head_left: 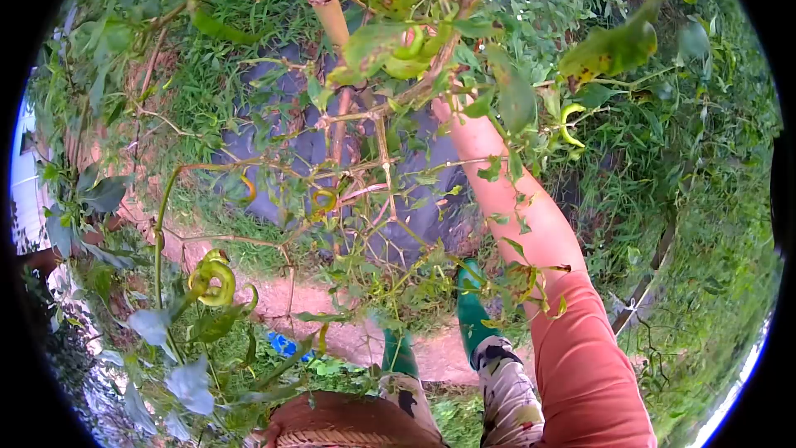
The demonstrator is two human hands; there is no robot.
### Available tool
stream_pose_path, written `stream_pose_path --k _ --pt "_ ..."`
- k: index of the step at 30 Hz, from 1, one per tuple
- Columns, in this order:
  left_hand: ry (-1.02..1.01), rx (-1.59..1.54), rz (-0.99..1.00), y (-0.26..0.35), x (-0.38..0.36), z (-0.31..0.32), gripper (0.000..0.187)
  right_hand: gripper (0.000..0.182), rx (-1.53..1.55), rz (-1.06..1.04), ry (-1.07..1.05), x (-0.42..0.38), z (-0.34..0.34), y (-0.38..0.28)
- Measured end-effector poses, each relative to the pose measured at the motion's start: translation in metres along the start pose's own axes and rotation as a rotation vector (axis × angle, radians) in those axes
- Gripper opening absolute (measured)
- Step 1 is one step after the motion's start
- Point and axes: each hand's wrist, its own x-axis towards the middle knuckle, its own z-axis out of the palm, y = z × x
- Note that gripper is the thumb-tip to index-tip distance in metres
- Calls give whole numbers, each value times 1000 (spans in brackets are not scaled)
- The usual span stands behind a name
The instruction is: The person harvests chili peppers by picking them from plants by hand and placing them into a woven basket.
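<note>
My right arm reaches up into a chili plant, and my right hand (448,108) is mostly behind leaves and stems. Its fingers are hidden, so I cannot see what they touch. Close to it hangs a curled green chili pepper (410,43) among spotted leaves. Another curled chili (570,126) hangs to the right of my forearm. At lower left there is a coiled yellow-green chili (214,280), and an orange-tinged one (249,189) sits higher up. My left hand does not show.
A wooden stake (329,18) stands among the branches. Dark plastic sheeting (427,220) covers the soil below. Green boots (473,303) stand by a reddish dirt path (352,340). A blue patterned item (288,346) lies at lower left. Something brown with a braided edge (348,423) is at my waist.
</note>
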Motion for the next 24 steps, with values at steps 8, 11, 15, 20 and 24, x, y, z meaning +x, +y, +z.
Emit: stream_pose_path --k 8,11,15,20,24 --pt "-19 17 26 3 5 -6 37 21 -922 -283 74 -38 -39 15" --pt "-27 25 43 7 8 -9 38 20 -940 -112 23 -63 -48 -19" --pt "-56 39 93 16 20 -11 39 14 -405 342 191 -113 -103 -9" --pt "-147 74 78 44 30 -35 35 13 215 699 619 -216 -165 -48" --pt "-3 56 165 58 22 -38 27 14 235 710 690 -276 -172 -76"
